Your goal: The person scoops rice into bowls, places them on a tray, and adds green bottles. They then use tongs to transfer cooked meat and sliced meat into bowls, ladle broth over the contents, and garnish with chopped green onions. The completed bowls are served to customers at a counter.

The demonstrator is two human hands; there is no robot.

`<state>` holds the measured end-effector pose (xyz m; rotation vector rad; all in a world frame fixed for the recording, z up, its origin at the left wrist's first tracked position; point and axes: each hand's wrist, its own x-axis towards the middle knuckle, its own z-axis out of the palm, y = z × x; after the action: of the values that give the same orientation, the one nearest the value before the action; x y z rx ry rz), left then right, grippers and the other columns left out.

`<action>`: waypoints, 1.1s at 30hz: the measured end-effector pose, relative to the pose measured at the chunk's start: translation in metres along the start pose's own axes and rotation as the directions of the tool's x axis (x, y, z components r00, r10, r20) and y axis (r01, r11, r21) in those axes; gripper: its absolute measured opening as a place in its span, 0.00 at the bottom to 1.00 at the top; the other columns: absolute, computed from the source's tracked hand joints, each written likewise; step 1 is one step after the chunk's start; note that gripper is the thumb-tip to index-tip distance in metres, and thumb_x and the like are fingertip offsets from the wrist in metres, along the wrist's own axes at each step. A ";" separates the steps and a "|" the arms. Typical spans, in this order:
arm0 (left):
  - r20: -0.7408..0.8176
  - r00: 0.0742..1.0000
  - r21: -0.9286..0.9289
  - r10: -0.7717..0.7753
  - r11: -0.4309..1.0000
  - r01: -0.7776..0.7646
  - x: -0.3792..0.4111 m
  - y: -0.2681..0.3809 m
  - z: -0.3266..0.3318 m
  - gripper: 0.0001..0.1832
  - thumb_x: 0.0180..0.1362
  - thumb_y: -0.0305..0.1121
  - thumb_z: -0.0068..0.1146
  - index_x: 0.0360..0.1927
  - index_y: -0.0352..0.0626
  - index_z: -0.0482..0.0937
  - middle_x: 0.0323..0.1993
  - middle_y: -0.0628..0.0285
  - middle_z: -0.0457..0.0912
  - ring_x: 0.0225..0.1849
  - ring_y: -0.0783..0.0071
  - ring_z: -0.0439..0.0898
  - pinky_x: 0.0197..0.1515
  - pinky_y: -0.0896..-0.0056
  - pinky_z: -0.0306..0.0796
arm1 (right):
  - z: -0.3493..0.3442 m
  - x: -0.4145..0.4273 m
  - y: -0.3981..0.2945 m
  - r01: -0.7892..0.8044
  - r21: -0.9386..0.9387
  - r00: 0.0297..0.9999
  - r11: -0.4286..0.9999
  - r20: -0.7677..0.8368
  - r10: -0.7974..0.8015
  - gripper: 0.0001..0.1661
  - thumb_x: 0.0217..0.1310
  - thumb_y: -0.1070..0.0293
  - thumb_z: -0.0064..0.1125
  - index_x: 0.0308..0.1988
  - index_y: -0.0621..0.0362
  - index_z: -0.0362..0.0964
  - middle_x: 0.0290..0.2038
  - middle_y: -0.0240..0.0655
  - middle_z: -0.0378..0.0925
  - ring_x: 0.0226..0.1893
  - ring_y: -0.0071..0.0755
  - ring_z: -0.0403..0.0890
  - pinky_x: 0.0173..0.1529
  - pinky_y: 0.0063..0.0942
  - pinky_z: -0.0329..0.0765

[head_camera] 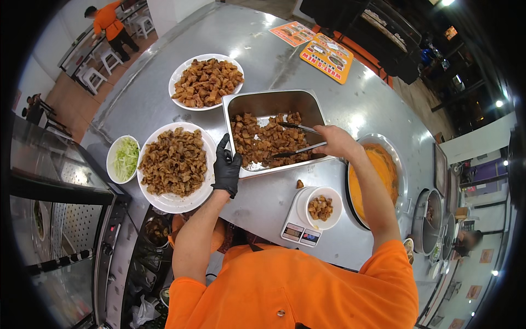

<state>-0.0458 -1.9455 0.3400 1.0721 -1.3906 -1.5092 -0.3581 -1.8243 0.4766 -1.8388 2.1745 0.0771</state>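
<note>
My left hand [227,168], in a black glove, grips the near left corner of a deep stainless steel food pan [271,98]. Bare, my right hand [335,142] holds metal tongs [304,150] whose two arms are spread over browned meat pieces [263,142] in the pan. Below the pan, a white bowl [335,205] with some meat pieces rests on a white kitchen scale [294,230]. One small piece of meat [300,184] lies on the steel table beside the scale. Left of my gloved hand is a white plate [209,164] heaped with browned pieces.
Another white plate of meat cubes [209,82] stands behind the pan. A bowl of shredded green vegetable [125,160] is at the left, near a glass display case [61,172]. At right stands a round container of orange sauce [372,164]. Printed menu cards [328,55] lie at the back.
</note>
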 end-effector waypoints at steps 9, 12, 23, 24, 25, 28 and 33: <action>-0.019 0.999 0.030 0.029 0.999 -0.028 -0.001 -0.002 0.000 0.38 0.57 0.17 0.57 0.71 0.56 0.67 0.28 0.76 0.64 0.29 0.85 0.64 0.35 0.82 0.67 | -0.011 -0.009 -0.002 -0.089 -0.105 0.977 0.990 0.183 0.108 0.31 0.51 0.51 0.72 0.50 0.58 0.77 0.39 0.52 0.83 0.45 0.56 0.83 0.50 0.47 0.79; -0.013 0.998 0.033 0.067 0.997 -0.067 0.002 -0.009 -0.002 0.39 0.56 0.17 0.58 0.72 0.56 0.66 0.28 0.76 0.64 0.29 0.85 0.64 0.35 0.81 0.67 | 0.005 0.003 0.000 -0.057 -0.075 0.987 0.996 0.149 0.067 0.28 0.52 0.52 0.71 0.48 0.59 0.77 0.36 0.51 0.83 0.42 0.57 0.83 0.48 0.48 0.79; -0.006 0.995 0.055 0.100 0.994 -0.099 0.002 -0.010 -0.002 0.38 0.58 0.18 0.57 0.72 0.58 0.66 0.28 0.75 0.64 0.29 0.83 0.66 0.35 0.79 0.68 | 0.020 -0.003 -0.002 -0.018 -0.157 0.995 0.987 0.096 0.034 0.23 0.55 0.57 0.68 0.46 0.59 0.76 0.34 0.51 0.83 0.40 0.57 0.84 0.45 0.50 0.80; -0.005 0.993 0.054 0.120 0.991 -0.120 0.003 -0.014 -0.003 0.38 0.58 0.18 0.57 0.72 0.58 0.66 0.27 0.75 0.64 0.29 0.83 0.66 0.34 0.79 0.69 | 0.025 0.004 -0.006 -0.012 -0.154 0.995 0.988 0.092 0.027 0.23 0.55 0.56 0.68 0.45 0.59 0.76 0.34 0.51 0.83 0.40 0.58 0.84 0.45 0.50 0.80; -0.007 0.992 0.049 0.126 0.991 -0.125 0.005 -0.018 -0.003 0.38 0.58 0.18 0.57 0.72 0.58 0.66 0.27 0.75 0.64 0.29 0.83 0.65 0.34 0.79 0.68 | 0.029 0.013 -0.011 -0.007 -0.154 0.996 0.988 0.084 0.020 0.23 0.56 0.56 0.67 0.45 0.59 0.76 0.34 0.51 0.83 0.40 0.58 0.84 0.45 0.50 0.79; -0.018 0.996 0.058 0.086 0.995 -0.085 0.003 -0.015 -0.005 0.38 0.58 0.19 0.58 0.72 0.58 0.66 0.27 0.74 0.64 0.28 0.82 0.65 0.34 0.78 0.68 | 0.032 0.017 -0.018 0.014 -0.126 0.998 0.992 0.063 -0.006 0.23 0.57 0.55 0.67 0.45 0.59 0.77 0.34 0.52 0.83 0.40 0.58 0.83 0.45 0.50 0.79; -0.008 0.996 0.117 0.088 0.989 -0.086 0.002 -0.009 -0.003 0.37 0.59 0.21 0.58 0.71 0.60 0.66 0.26 0.73 0.65 0.28 0.82 0.66 0.34 0.77 0.69 | 0.031 0.000 -0.005 0.037 -0.096 0.998 0.995 0.052 -0.032 0.22 0.59 0.54 0.65 0.46 0.59 0.77 0.34 0.52 0.82 0.40 0.59 0.83 0.45 0.50 0.78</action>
<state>-0.0439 -1.9473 0.3305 1.0755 -1.5123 -1.3709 -0.3471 -1.8185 0.4475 -1.9039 2.1388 0.2234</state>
